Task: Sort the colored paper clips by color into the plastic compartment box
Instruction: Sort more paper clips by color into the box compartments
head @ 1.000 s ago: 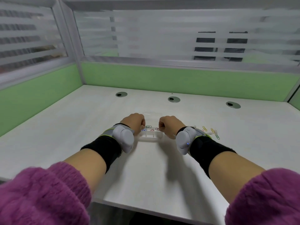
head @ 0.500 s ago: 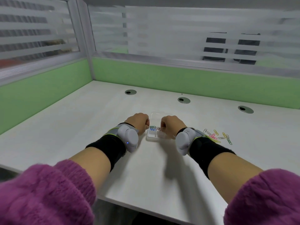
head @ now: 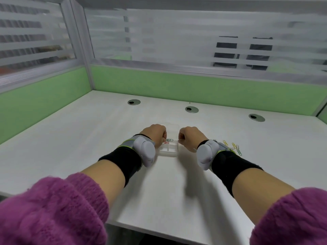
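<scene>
no readable text, no labels, no brands, no numbers, no signs on any surface

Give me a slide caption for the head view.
Both hands flank a clear plastic compartment box; loose colored paper clips wait rightward.
</scene>
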`<control>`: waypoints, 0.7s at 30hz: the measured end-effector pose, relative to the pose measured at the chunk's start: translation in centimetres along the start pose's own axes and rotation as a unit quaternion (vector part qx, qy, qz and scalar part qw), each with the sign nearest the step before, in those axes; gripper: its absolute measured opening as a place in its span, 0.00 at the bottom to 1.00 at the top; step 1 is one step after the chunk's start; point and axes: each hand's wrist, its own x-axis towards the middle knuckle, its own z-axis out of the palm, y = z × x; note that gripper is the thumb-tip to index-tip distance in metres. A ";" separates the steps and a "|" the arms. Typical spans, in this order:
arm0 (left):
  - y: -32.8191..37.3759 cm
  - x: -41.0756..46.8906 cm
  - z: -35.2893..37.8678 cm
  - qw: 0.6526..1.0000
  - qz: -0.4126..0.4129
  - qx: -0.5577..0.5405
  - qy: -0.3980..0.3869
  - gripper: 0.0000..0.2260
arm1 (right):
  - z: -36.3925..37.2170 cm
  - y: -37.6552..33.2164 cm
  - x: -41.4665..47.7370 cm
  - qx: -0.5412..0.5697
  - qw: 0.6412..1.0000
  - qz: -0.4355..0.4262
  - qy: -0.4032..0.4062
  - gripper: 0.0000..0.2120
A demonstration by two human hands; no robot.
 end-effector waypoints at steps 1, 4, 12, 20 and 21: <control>0.3 0.1 0.1 1.000 0.001 0.003 -0.003 0.07 | 0.0 0.3 -0.1 0.001 1.000 0.003 0.000 0.09; 1.2 0.2 0.4 1.000 0.001 0.017 -0.008 0.08 | -0.1 0.9 -0.4 0.005 1.000 0.008 0.000 0.10; 2.4 0.8 0.4 0.999 -0.016 0.041 -0.014 0.10 | -0.2 1.7 -0.7 0.009 1.000 0.006 -0.006 0.10; 3.1 1.4 0.9 1.000 -0.016 0.025 0.002 0.09 | -0.5 2.3 -1.0 0.014 1.000 0.014 -0.006 0.10; 3.2 1.5 1.0 1.000 -0.014 0.026 0.002 0.08 | -0.5 2.4 -1.0 0.014 1.000 0.015 -0.006 0.11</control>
